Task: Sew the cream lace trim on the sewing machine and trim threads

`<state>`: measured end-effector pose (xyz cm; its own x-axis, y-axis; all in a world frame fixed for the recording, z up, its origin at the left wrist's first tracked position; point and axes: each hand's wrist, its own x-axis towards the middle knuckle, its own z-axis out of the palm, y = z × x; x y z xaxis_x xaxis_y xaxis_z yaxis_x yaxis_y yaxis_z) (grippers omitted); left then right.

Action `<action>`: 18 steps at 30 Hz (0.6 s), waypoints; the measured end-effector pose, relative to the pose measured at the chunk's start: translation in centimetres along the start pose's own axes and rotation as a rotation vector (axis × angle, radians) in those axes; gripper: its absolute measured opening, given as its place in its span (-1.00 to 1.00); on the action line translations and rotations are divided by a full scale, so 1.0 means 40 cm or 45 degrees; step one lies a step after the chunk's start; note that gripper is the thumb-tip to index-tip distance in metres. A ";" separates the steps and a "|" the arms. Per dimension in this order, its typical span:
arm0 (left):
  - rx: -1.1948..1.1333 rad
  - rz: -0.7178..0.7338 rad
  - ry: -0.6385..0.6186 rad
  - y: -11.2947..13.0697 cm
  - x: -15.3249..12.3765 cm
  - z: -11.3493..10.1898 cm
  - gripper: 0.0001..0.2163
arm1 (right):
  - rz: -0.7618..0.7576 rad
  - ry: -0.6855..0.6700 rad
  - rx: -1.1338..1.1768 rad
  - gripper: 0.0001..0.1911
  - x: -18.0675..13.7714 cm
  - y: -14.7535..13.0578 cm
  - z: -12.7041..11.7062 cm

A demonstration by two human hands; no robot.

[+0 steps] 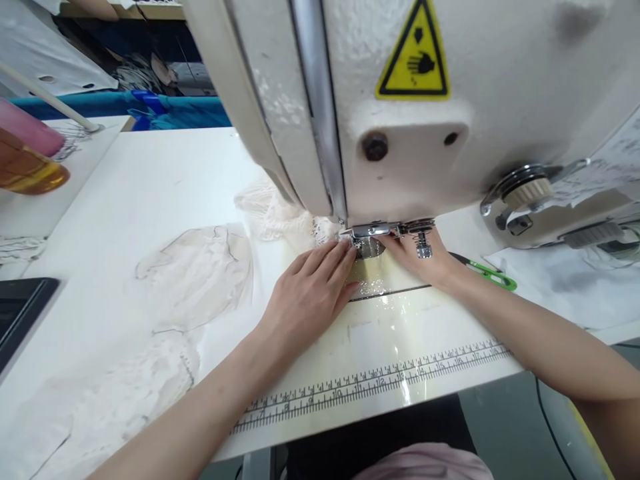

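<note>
My left hand (307, 293) lies flat on the white sewing table (165, 180), fingers stretched together, tips at the metal presser foot (367, 233) of a white sewing machine (400, 100). It presses on thin lace fabric (280, 213) that runs under the foot. My right hand (417, 257) rests just right of the foot, partly hidden under the machine head, its fingers reaching toward the needle area. What those fingers touch or hold is hidden.
Sheer pale fabric pieces (200, 273) lie at the left of the table. A printed ruler strip (375, 383) runs along the front edge. Green-handled scissors (487, 273) lie at the right. An amber bottle (30, 170) and a dark tray (20, 313) sit far left.
</note>
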<state>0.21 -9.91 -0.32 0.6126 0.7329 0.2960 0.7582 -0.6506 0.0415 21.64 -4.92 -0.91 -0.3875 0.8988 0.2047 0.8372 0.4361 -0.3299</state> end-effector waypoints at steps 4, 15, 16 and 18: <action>-0.044 -0.012 0.007 0.000 0.000 -0.001 -0.57 | 0.038 -0.008 0.064 -0.79 0.001 -0.002 -0.004; 0.046 0.052 0.074 -0.005 0.000 0.000 -0.60 | 0.066 0.033 0.194 -0.80 0.006 0.003 0.003; 0.062 0.056 0.076 -0.005 0.000 0.000 -0.60 | 0.062 0.036 0.189 -0.79 0.006 0.004 0.005; 0.080 0.057 0.065 -0.005 0.001 0.000 -0.61 | 0.046 0.035 0.171 -0.77 0.005 0.006 0.007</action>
<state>0.07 -9.74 -0.31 0.6354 0.6911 0.3443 0.7438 -0.6676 -0.0327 21.67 -4.61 -1.19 -0.3458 0.9134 0.2148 0.7906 0.4069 -0.4576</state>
